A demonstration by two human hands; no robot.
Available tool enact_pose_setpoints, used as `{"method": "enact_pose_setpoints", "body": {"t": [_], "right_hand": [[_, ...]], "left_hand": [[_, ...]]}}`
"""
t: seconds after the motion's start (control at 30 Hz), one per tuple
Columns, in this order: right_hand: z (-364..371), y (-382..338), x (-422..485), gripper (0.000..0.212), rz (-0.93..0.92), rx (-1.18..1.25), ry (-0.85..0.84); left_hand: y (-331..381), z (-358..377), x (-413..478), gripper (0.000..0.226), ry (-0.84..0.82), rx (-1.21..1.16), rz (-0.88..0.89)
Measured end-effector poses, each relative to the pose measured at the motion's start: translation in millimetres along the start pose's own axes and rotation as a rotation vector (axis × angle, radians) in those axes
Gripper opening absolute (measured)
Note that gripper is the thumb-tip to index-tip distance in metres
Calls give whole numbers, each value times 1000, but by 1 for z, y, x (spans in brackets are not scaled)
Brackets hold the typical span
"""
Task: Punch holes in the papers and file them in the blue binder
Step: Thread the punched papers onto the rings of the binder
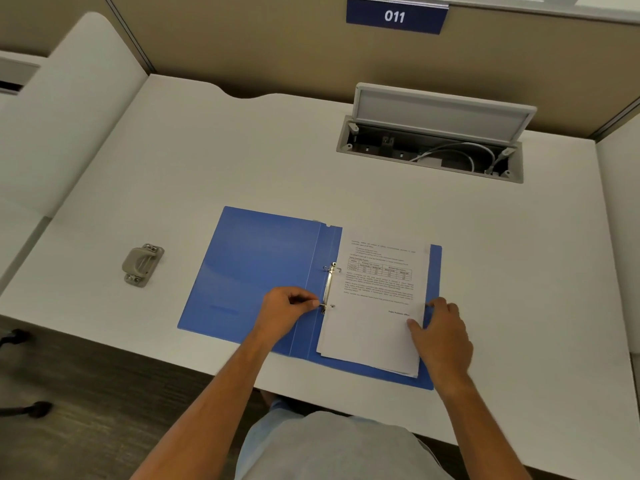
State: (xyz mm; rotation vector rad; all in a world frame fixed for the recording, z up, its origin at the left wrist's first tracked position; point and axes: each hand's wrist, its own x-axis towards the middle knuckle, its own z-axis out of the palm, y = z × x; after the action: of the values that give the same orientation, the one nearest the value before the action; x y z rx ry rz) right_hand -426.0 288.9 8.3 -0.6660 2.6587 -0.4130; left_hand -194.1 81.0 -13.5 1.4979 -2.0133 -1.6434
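Note:
The blue binder lies open flat on the white desk. A stack of printed papers rests on its right half, against the metal ring mechanism. My left hand pinches the lower end of the ring mechanism with thumb and fingertips. At the papers' right edge, my right hand holds the stack, thumb on top. A beige hole punch sits apart on the desk, to the binder's left.
An open cable hatch with wires, lid tilted up, is set in the desk at the back right. Beige partition walls with a "011" sign close the back. The desk's front edge runs just below the binder.

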Motion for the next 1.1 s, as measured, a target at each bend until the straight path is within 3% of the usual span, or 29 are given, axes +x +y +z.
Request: {"method": "enact_pose_setpoints", "body": {"t": [0.1,0.27,0.47,0.77,0.93,1.1], "right_hand": [[5,-17,-5,48,-242,-23,60],[31,-59,-18,32,-573,86,-152],[54,-88,-5,17,-552,194,-228],[64,-89,9,16,-676,158,-289],[69,-98,8,21,-734,124,-313],[59,-92,4,23,-657,162,-303]], "left_hand": [[-4,-2,5,13,-42,-23,-49],[0,-2,7,12,-86,-20,-70],[1,2,6,8,-73,-25,-61],[3,4,7,7,-37,39,-49],[6,5,9,15,-51,191,36],[13,1,7,15,-53,325,96]]}}
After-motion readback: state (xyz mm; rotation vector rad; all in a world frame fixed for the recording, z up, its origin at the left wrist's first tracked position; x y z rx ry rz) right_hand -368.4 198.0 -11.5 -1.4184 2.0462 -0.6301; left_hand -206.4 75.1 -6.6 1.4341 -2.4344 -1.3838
